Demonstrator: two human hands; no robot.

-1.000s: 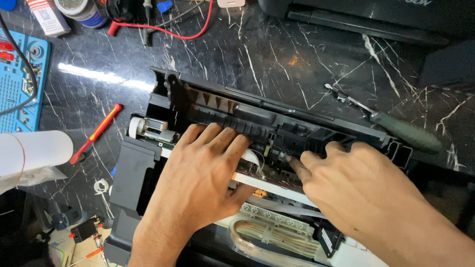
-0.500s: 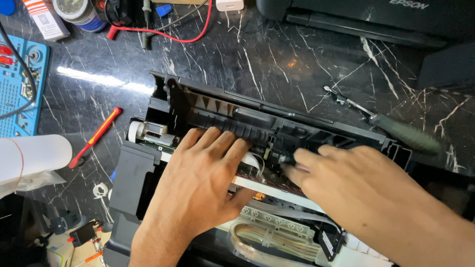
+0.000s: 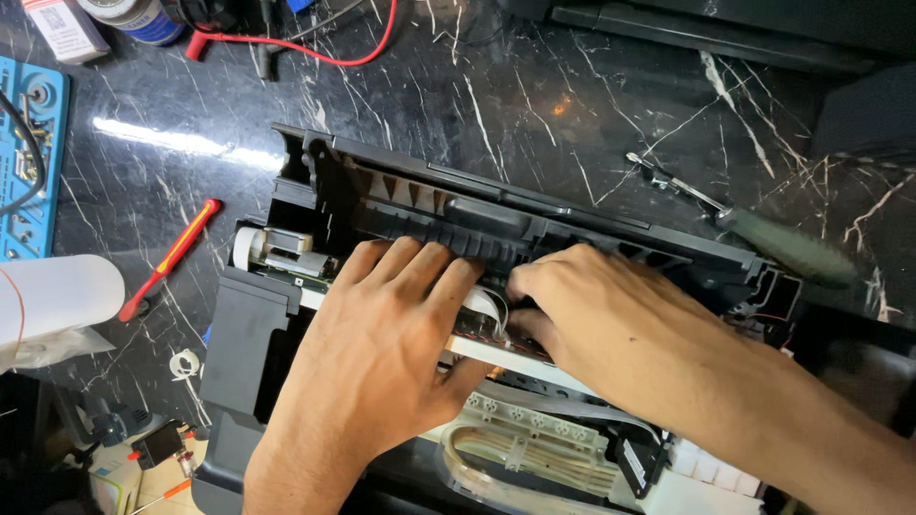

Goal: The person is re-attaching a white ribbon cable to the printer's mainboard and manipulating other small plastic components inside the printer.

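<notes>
A black, opened printer chassis [image 3: 239,343] lies on a dark marble table. My left hand [image 3: 382,353] rests flat inside it, fingers spread over the white rail and black ribbed back wall. My right hand [image 3: 611,324] reaches in from the right, its fingertips pinching at a white flat ribbon cable [image 3: 487,307] just beside my left fingers. A white roller end [image 3: 250,246] shows at the chassis's left. Cream ink tubes [image 3: 520,443] lie at the front.
A red-handled screwdriver [image 3: 172,257] lies left of the chassis, a green-handled one [image 3: 763,238] to the right. A blue mat [image 3: 33,153], a white bottle [image 3: 57,296], red wire [image 3: 324,48] and another black printer [image 3: 725,29] ring the table.
My right hand has slid left along the chassis until its fingertips meet my left hand at the ribbon cable. The left hand has stayed in place.
</notes>
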